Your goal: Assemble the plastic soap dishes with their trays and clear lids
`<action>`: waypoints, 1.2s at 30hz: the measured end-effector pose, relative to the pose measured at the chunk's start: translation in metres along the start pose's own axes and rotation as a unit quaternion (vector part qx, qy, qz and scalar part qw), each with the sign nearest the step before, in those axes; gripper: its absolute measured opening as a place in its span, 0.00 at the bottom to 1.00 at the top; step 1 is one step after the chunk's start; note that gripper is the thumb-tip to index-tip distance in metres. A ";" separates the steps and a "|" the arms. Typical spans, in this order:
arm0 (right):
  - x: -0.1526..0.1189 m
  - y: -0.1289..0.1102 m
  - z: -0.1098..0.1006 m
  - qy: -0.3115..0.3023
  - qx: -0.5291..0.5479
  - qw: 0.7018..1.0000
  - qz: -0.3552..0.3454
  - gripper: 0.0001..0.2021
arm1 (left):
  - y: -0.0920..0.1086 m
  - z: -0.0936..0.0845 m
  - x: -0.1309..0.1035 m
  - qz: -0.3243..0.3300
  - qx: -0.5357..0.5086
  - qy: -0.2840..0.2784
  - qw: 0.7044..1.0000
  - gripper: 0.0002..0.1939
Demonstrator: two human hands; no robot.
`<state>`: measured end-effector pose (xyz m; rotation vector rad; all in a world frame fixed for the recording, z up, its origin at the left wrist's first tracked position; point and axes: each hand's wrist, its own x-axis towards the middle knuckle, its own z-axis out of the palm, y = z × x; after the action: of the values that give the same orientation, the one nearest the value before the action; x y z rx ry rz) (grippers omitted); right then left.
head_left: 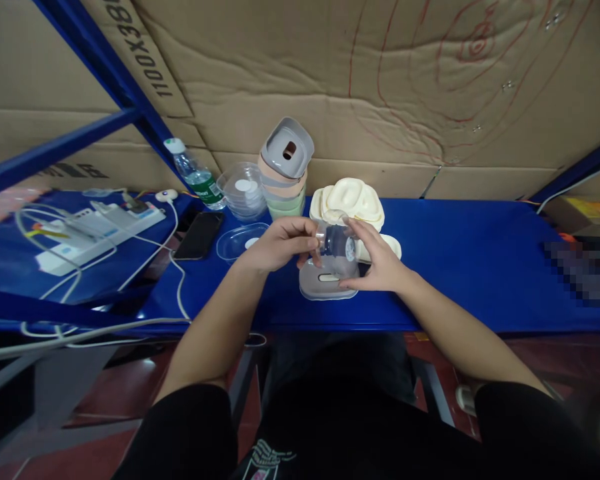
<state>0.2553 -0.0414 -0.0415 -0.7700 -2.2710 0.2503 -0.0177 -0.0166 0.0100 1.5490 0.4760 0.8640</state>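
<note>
Between my two hands is a clear plastic container [337, 248] with a round white sticker on its side. My left hand [291, 245] grips its left edge with bent fingers. On the right side, my right hand [373, 257] holds it between thumb and fingers. Beneath the container, a grey lid [313, 285] with an oval slot lies on the blue table, partly covered. Cream-coloured moulded pieces [354, 199] are piled just behind my hands.
Behind my left hand stand stacked grey, peach and green tubs [286, 193] and nested clear containers [243, 193]. Another clear container [233, 243] sits nearer. Further left are a phone [199, 235], a water bottle [200, 180] and a power strip [100, 237] with cables.
</note>
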 end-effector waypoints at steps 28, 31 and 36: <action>0.001 -0.011 0.001 -0.211 0.018 0.977 -0.008 0.43 | -0.004 -0.026 0.008 -0.237 0.466 -0.173 0.835 0.28; 0.001 -0.017 0.000 -0.215 -0.015 0.977 0.005 0.42 | -0.010 -0.026 0.009 -0.218 0.448 -0.173 0.849 0.25; -0.007 -0.027 -0.004 -0.211 -0.058 0.975 0.028 0.44 | -0.024 -0.025 0.013 -0.179 0.419 -0.176 0.872 0.20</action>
<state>0.2497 -0.0675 -0.0320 -0.9116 -2.6845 0.3345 -0.0239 0.0138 -0.0107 2.2466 0.9047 0.0340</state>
